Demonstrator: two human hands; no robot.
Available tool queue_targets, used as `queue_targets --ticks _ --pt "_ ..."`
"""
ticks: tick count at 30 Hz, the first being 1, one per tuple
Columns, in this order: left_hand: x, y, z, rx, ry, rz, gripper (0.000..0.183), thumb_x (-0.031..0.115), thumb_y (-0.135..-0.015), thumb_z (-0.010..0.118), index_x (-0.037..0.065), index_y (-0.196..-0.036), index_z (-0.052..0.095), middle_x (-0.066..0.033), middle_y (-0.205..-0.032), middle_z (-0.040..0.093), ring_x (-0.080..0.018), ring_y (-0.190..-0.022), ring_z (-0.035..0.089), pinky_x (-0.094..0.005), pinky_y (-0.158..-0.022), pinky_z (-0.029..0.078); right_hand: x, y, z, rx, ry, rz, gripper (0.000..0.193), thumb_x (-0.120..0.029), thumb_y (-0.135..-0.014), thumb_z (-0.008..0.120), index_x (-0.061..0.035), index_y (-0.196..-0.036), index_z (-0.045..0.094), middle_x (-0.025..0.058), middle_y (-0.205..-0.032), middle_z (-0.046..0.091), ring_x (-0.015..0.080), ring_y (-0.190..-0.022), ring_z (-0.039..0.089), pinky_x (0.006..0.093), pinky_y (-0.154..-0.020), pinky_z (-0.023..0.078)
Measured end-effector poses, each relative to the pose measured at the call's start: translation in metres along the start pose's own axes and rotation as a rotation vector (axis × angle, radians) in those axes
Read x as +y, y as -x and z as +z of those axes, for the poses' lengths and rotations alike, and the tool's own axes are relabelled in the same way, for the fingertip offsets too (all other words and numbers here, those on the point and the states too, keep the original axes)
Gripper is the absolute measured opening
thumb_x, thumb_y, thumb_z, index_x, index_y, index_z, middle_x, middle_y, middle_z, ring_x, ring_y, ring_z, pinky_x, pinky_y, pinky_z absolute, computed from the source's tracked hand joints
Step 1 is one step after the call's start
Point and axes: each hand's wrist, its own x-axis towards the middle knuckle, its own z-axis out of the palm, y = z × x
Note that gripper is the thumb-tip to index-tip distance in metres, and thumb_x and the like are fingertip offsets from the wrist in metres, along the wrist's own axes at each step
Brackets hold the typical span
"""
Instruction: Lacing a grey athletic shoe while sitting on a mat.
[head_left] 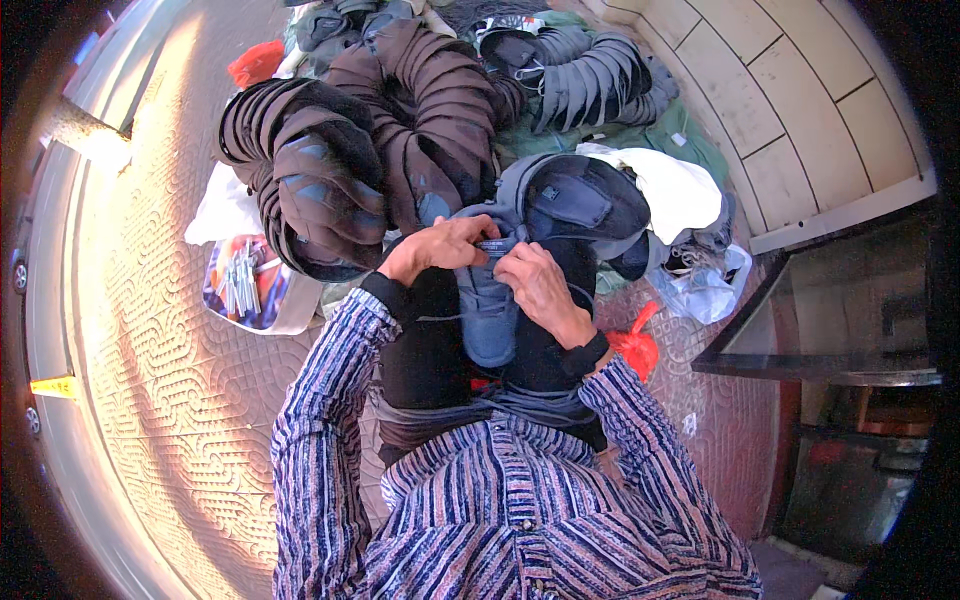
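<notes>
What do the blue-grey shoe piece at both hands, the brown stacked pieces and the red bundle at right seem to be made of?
Blue-grey shoe piece: probably fabric or soft synthetic, mostly matte; its surface shows little gloss.
Brown stacked pieces: perhaps suede-like synthetic, dull; thin layers curve together.
Red bundle: likely thin plastic film, slightly shiny; it looks crumpled.

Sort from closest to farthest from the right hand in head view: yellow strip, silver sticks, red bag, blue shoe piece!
1. Blue shoe piece: touching the right hand.
2. Red bag: right.
3. Silver sticks: left.
4. Yellow strip: far left.
</notes>
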Motion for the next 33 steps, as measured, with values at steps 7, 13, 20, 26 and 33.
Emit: queue_targets --ticks 7,13,20,26,33 --pt "0.009 0.000 -0.005 -0.082 0.313 -0.233 0.038 0.015 -0.074 0.061 0.010 -0.111 0.053 -0.0096 -0.098 0.060 -0.0214 -0.091 0.056 -0.0340 -0.078 0.043 0.001 -0.005 0.001 0.013 -0.233 0.092 0.010 -0.002 -0.073 0.060 -0.0018 -0.082 0.055 0.0128 -0.074 0.054 0.0296 -0.072 0.056 0.0362 -0.063 0.044" --pt "0.012 0.000 -0.007 -0.057 0.257 -0.236 0.037 0.016 -0.072 0.058 0.010 -0.108 0.055 -0.0078 -0.092 0.060 -0.0194 -0.087 0.054 -0.0323 -0.079 0.042 0.000 -0.003 0.001 0.010 -0.345 0.161 0.021 0.001 -0.073 0.060 -0.0007 -0.091 0.049 0.0146 -0.075 0.058 0.0293 -0.070 0.060 0.0345 -0.061 0.045" --pt "0.007 -0.004 -0.004 -0.051 0.262 -0.235 0.036 0.018 -0.071 0.058 0.009 -0.107 0.055 -0.0077 -0.091 0.058 -0.0196 -0.089 0.053 -0.0319 -0.079 0.041 -0.014 -0.001 0.010 0.094 -0.153 0.093 0.021 0.005 -0.074 0.053 0.0017 -0.094 0.047 0.0158 -0.075 0.057 0.0320 -0.076 0.059 0.0383 -0.064 0.047" --pt "0.005 -0.007 -0.002 -0.040 0.310 -0.205 0.035 0.016 -0.072 0.059 0.008 -0.106 0.056 -0.0073 -0.092 0.058 -0.0201 -0.090 0.053 -0.0299 -0.079 0.041 -0.019 0.002 0.002 0.013 0.034 0.069 0.024 0.007 -0.075 0.048 0.0010 -0.098 0.045 0.0185 -0.075 0.056 0.0362 -0.075 0.057 0.0431 -0.065 0.045" --pt "-0.004 -0.013 0.003 -0.049 0.278 -0.208 0.035 0.016 -0.071 0.060 0.006 -0.104 0.056 -0.0081 -0.099 0.058 -0.0211 -0.095 0.052 -0.0322 -0.083 0.041 -0.026 0.000 0.008 0.035 0.053 0.112 0.027 0.003 -0.075 0.052 0.0002 -0.100 0.044 0.0200 -0.075 0.055 0.0381 -0.076 0.055 0.0453 -0.068 0.044"
